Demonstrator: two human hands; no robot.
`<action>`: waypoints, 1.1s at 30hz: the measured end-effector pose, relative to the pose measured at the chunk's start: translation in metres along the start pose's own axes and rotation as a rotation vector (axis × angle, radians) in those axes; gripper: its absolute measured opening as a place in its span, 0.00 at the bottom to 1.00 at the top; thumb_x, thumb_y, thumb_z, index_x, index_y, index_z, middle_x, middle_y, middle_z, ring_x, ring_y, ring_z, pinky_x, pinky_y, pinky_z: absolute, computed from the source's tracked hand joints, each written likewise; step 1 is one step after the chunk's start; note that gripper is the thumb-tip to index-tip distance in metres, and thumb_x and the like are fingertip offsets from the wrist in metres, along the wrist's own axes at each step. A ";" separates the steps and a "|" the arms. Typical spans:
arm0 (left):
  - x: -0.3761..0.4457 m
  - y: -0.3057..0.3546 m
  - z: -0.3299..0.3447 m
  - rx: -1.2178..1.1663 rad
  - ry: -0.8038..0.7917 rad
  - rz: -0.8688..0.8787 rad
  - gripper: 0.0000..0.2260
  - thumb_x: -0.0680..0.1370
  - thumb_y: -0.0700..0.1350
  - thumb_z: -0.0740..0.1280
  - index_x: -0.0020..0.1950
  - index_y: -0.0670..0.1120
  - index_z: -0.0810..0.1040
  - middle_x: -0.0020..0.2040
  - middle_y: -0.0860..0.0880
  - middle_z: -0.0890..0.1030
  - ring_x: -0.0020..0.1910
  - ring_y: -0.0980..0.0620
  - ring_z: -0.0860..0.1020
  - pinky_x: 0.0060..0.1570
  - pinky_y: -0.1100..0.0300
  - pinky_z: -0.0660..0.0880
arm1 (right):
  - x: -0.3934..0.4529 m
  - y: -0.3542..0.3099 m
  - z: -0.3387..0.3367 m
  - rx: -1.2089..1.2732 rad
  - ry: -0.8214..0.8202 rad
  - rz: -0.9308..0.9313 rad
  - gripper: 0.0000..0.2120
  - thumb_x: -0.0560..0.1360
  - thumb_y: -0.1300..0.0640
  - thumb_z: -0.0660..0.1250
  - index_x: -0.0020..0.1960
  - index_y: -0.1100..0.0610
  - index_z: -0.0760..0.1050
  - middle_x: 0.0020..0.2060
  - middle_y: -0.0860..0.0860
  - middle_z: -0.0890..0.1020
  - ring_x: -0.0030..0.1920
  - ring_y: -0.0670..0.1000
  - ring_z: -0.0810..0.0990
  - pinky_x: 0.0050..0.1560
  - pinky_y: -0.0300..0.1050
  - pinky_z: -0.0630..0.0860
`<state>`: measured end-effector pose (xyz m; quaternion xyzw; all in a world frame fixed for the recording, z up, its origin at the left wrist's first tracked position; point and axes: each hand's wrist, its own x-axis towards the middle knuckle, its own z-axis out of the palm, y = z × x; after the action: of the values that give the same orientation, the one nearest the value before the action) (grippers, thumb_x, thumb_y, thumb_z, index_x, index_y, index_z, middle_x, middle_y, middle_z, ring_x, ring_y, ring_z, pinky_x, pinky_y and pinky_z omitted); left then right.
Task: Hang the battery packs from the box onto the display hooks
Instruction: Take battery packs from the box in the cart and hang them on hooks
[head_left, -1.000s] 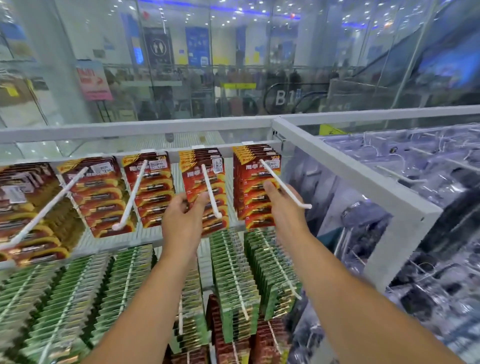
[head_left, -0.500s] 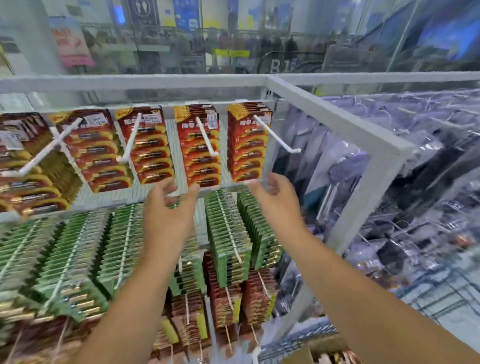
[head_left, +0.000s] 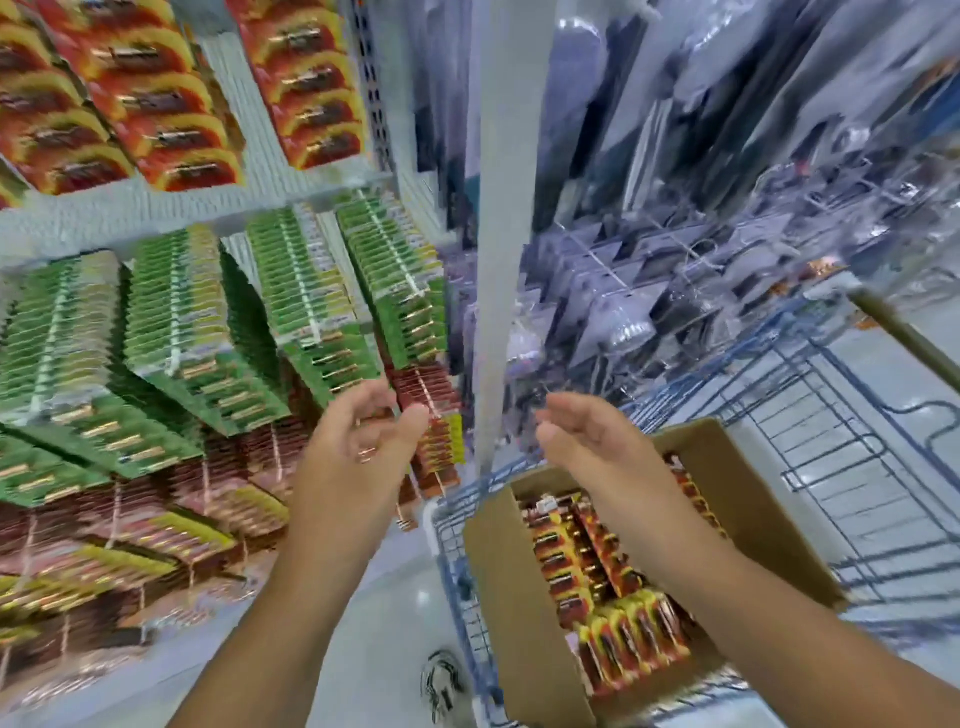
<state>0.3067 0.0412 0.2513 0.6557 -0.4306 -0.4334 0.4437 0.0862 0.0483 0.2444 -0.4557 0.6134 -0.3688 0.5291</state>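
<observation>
From the head view, both hands hang empty in front of the display. The left hand (head_left: 371, 434) and right hand (head_left: 584, 434) have loosely curled fingers and grasp nothing. The battery packs (head_left: 597, 587) lie below the right forearm, apart from either hand, in an open cardboard box (head_left: 524, 649) that sits in a blue wire cart (head_left: 841, 467). They are red and yellow cards standing in tight rows (printing too blurred to read). Hanging packs (head_left: 171, 98) — red-orange above, green below — fill the display hooks (head_left: 171, 332), seemingly to their tips.
</observation>
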 end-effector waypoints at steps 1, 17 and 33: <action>-0.005 -0.007 0.018 0.005 -0.006 -0.011 0.18 0.78 0.57 0.72 0.67 0.61 0.77 0.61 0.64 0.81 0.53 0.63 0.83 0.48 0.56 0.78 | 0.000 0.014 -0.015 0.008 0.012 0.027 0.20 0.80 0.49 0.69 0.71 0.50 0.74 0.61 0.41 0.82 0.62 0.41 0.80 0.64 0.39 0.75; -0.068 -0.161 0.239 0.436 -0.077 -0.281 0.26 0.78 0.60 0.72 0.72 0.51 0.74 0.69 0.52 0.76 0.62 0.52 0.79 0.64 0.52 0.77 | 0.027 0.231 -0.153 -0.487 -0.324 0.252 0.20 0.80 0.43 0.70 0.68 0.50 0.77 0.62 0.45 0.79 0.62 0.45 0.78 0.59 0.37 0.74; -0.049 -0.239 0.310 1.171 -0.042 -0.485 0.37 0.85 0.56 0.61 0.83 0.36 0.50 0.79 0.36 0.60 0.78 0.40 0.63 0.73 0.51 0.68 | 0.032 0.322 -0.109 -1.190 -0.732 -0.155 0.30 0.78 0.44 0.71 0.75 0.57 0.71 0.70 0.54 0.74 0.72 0.57 0.67 0.73 0.53 0.63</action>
<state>0.0428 0.0793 -0.0394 0.8599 -0.4442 -0.2270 -0.1079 -0.0761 0.1152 -0.0483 -0.8050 0.4594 0.1699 0.3346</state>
